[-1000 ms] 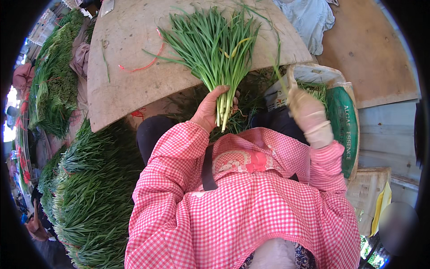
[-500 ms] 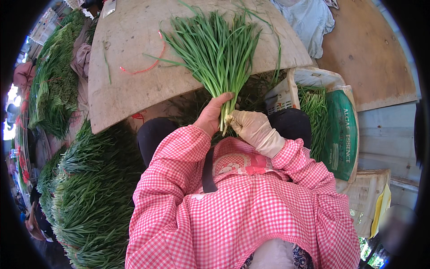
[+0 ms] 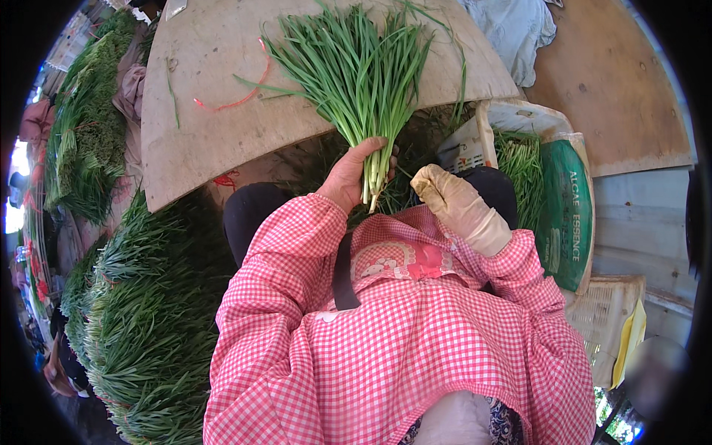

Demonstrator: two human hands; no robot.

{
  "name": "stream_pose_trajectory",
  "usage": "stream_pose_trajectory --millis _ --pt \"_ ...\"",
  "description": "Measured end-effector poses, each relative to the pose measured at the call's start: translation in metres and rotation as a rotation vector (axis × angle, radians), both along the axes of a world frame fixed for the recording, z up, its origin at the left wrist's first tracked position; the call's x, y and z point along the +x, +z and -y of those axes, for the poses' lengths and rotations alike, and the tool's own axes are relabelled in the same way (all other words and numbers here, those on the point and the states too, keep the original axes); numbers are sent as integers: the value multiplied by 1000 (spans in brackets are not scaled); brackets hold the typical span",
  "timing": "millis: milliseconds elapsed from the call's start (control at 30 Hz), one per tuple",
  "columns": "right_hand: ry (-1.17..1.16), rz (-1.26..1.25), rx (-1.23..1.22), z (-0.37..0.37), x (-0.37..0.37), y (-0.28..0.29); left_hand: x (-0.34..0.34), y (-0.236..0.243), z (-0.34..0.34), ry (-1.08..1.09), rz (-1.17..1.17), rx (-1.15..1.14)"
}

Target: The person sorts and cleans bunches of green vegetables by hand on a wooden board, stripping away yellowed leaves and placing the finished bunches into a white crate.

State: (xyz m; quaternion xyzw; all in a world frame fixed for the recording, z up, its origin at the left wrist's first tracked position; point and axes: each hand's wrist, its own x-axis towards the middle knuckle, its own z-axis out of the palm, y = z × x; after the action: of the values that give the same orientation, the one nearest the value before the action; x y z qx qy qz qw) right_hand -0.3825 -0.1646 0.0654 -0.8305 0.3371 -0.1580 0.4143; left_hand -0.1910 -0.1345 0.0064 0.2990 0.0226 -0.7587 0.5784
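My bare left hand (image 3: 348, 176) is wrapped round the pale stem ends of a bunch of garlic chives (image 3: 360, 89). The bunch's green leaves fan out away from me over the wooden board (image 3: 215, 141). To the right of the stems, apart from them, is my right hand (image 3: 449, 199) in a stained whitish glove. Its fingers are closed together; a thin green strand shows by the fingertips, but what they pinch is too small to make out. A red tie string (image 3: 241, 100) lies on the board left of the leaves.
Large heaps of green chives (image 3: 148, 319) lie at my left, with another stack (image 3: 89, 126) farther off. On the right stands a white plastic crate (image 3: 486, 133) holding chives and a green sack (image 3: 565, 215). A pale cloth (image 3: 512, 37) lies at the back right.
My right hand has moved off the stem ends, to the right and slightly toward me. My left hand still holds the bunch, now a little higher in view.
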Motion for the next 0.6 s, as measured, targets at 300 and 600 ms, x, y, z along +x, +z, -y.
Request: stream_pose_trajectory --millis 300,600 --pt "-109 4 710 -10 41 -13 -2 0 0 35 36 -3" --pt "132 256 929 -16 27 -38 -6 -4 2 34 73 -8"
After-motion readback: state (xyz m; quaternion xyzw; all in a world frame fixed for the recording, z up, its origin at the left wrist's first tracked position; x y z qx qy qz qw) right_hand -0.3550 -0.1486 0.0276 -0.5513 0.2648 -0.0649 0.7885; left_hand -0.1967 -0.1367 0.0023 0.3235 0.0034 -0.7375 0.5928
